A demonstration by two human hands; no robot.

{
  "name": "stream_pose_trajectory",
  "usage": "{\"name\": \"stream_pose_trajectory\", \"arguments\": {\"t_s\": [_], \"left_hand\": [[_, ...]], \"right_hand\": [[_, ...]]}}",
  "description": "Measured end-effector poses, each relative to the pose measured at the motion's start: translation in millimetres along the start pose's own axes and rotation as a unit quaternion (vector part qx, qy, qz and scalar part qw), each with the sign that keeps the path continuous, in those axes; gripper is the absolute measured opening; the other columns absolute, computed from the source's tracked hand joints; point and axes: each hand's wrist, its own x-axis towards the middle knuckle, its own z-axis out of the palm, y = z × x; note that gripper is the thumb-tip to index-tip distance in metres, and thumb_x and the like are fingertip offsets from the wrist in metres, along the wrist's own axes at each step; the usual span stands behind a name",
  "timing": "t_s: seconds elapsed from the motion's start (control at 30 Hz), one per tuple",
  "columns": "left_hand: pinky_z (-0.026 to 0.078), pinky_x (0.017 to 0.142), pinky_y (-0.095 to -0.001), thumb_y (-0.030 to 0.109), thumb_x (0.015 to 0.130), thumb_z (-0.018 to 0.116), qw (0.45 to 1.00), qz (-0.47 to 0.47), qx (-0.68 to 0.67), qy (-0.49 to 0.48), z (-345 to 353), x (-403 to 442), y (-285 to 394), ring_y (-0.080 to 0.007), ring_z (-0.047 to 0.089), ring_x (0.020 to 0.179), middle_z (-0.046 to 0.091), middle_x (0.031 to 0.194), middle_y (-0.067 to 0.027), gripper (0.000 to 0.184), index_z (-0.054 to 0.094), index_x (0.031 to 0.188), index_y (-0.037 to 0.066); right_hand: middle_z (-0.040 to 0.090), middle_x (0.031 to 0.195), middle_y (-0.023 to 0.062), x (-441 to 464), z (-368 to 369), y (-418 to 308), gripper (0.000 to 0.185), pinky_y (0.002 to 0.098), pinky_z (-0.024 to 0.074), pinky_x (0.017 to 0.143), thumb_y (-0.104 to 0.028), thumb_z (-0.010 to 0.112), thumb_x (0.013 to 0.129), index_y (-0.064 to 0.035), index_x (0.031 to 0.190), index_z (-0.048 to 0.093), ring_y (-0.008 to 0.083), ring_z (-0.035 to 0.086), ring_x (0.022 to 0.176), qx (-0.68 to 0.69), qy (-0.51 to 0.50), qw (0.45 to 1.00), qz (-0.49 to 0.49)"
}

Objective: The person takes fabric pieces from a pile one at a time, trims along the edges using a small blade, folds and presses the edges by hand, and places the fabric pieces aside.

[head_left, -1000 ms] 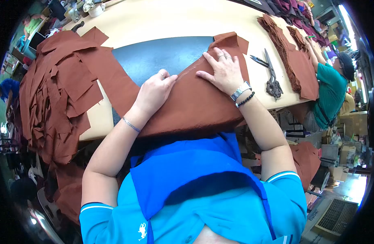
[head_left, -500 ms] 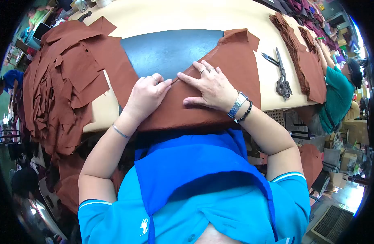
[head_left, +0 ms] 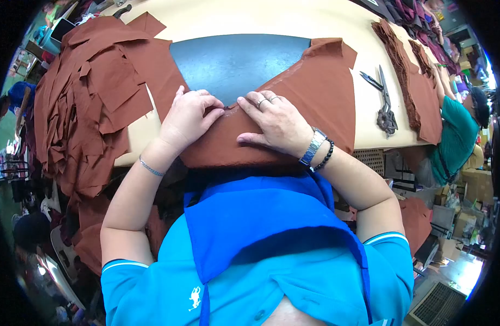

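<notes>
A brown fabric piece point(head_left: 326, 81) lies in front of me over a dark, smooth board point(head_left: 233, 60), its edge folded along a slanting line. My left hand point(head_left: 189, 119) pinches the folded edge near the line's lower end, thumb and forefinger together and the other fingers partly raised. My right hand point(head_left: 282, 124) rests flat on the fabric just right of that pinch. Its fingertips lie by the fold, with the thumb stretched out below. The fabric's near edge hangs at the table edge, above my blue apron point(head_left: 266, 217).
A heap of brown fabric pieces point(head_left: 92, 98) covers the left side of the pale table point(head_left: 250, 19). Scissors with dark wrapped handles point(head_left: 387, 117) and small dark snips point(head_left: 371, 80) lie at right. Beyond them are stacked brown pieces point(head_left: 407, 81) and a person in green point(head_left: 459, 130).
The view has shifted slightly, so the table things appear farther right. My left fingers have spread a little and moved left; my right fingers sit lower along the fold, closer together.
</notes>
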Motion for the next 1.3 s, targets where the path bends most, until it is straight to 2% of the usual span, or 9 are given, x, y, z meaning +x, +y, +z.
{"name": "stream_pose_trajectory", "arguments": {"t_s": [0.3, 0.63, 0.8, 0.93, 1.1, 1.13, 1.23, 1.27, 1.3], "left_hand": [[0.030, 0.114, -0.0616, 0.009, 0.084, 0.068, 0.969, 0.190, 0.153, 0.034, -5.4, -8.1, -27.3, -0.0180, 0.064, 0.095, 0.065, 0.096, 0.0018, 0.023, 0.073, 0.103, 0.020], [0.030, 0.114, -0.0607, 0.013, 0.083, 0.069, 0.961, 0.189, 0.190, 0.072, -14.7, -16.9, -50.6, -0.0130, 0.064, 0.093, 0.065, 0.095, 0.0057, 0.020, 0.075, 0.099, 0.022], [0.028, 0.115, -0.0620, 0.011, 0.080, 0.072, 0.961, 0.182, 0.181, 0.106, -9.8, -19.3, -52.0, -0.0127, 0.064, 0.091, 0.065, 0.094, 0.0062, 0.023, 0.074, 0.100, 0.022], [0.026, 0.115, -0.0628, 0.019, 0.085, 0.066, 0.951, 0.180, 0.220, 0.123, -7.7, -21.4, -50.0, -0.0109, 0.064, 0.092, 0.065, 0.092, 0.0077, 0.016, 0.076, 0.098, 0.024], [0.016, 0.116, -0.0668, 0.017, 0.087, 0.063, 0.945, 0.141, 0.267, 0.128, -12.8, -31.0, -35.8, -0.0115, 0.060, 0.106, 0.064, 0.100, 0.0085, 0.021, 0.076, 0.100, 0.027], [0.016, 0.114, -0.0682, 0.023, 0.089, 0.063, 0.940, 0.136, 0.293, 0.114, -14.9, -36.0, -35.0, -0.0177, 0.055, 0.117, 0.062, 0.113, 0.0043, 0.027, 0.072, 0.113, 0.027], [0.018, 0.114, -0.0667, 0.036, 0.090, 0.064, 0.960, 0.009, 0.207, 0.189, -8.5, -59.6, -17.6, -0.0253, 0.052, 0.122, 0.058, 0.122, -0.0020, 0.040, 0.062, 0.128, 0.024], [0.027, 0.111, -0.0565, 0.049, 0.092, 0.060, 0.963, -0.033, 0.191, 0.188, -6.6, -75.1, -20.9, -0.0310, 0.048, 0.125, 0.056, 0.126, -0.0117, 0.058, 0.051, 0.139, 0.017], [0.036, 0.102, -0.0502, 0.057, 0.089, 0.060, 0.966, -0.061, 0.151, 0.203, -10.0, -87.0, -18.3, -0.0334, 0.053, 0.117, 0.058, 0.121, -0.0156, 0.065, 0.054, 0.133, 0.009]], "right_hand": [[0.054, 0.126, 0.0228, 7.2, -11.3, -14.0, 0.072, 0.0464, 0.0465, 0.096, -0.065, 0.060, 0.085, -0.0200, 0.141, 0.054, 0.0382, 0.054, 0.112, -0.011, -0.046, 0.999, 0.014], [0.053, 0.122, 0.0256, 14.7, -6.2, -17.2, 0.075, 0.0477, 0.0502, 0.090, -0.068, 0.060, 0.082, -0.0265, 0.143, 0.051, 0.0401, 0.054, 0.110, -0.040, -0.060, 0.997, 0.005], [0.050, 0.123, 0.0257, 25.9, -16.8, -28.7, 0.078, 0.0558, 0.0532, 0.083, -0.071, 0.060, 0.079, -0.0313, 0.146, 0.048, 0.0412, 0.054, 0.110, -0.039, -0.118, 0.992, 0.035], [0.050, 0.124, 0.0260, 38.2, -21.6, -42.9, 0.080, 0.0605, 0.0530, 0.080, -0.072, 0.061, 0.078, -0.0341, 0.147, 0.046, 0.0433, 0.054, 0.114, -0.069, -0.154, 0.984, 0.059], [0.051, 0.127, 0.0247, 26.3, -27.2, -20.8, 0.077, 0.0587, 0.0496, 0.092, -0.067, 0.062, 0.082, -0.0204, 0.142, 0.050, 0.0410, 0.053, 0.120, 0.012, -0.170, 0.984, 0.051], [0.051, 0.129, 0.0239, 20.9, -28.7, -10.0, 0.076, 0.0587, 0.0481, 0.095, -0.066, 0.062, 0.083, -0.0174, 0.141, 0.051, 0.0402, 0.052, 0.121, 0.048, -0.179, 0.981, 0.048], [0.050, 0.138, 0.0172, 1.6, -25.4, 18.0, 0.070, 0.0571, 0.0406, 0.104, -0.063, 0.060, 0.086, -0.0138, 0.136, 0.056, 0.0359, 0.048, 0.130, -0.025, -0.016, 0.997, -0.078], [0.043, 0.149, 0.0163, -5.2, -26.7, 19.1, 0.075, 0.0608, 0.0292, 0.112, -0.065, 0.058, 0.087, -0.0158, 0.142, 0.050, 0.0361, 0.039, 0.139, -0.002, -0.066, 0.997, -0.030], [0.039, 0.151, 0.0167, -11.1, -21.2, 19.5, 0.077, 0.0614, 0.0264, 0.113, -0.065, 0.058, 0.087, -0.0160, 0.145, 0.046, 0.0364, 0.035, 0.141, -0.009, -0.063, 0.998, -0.011]]}}
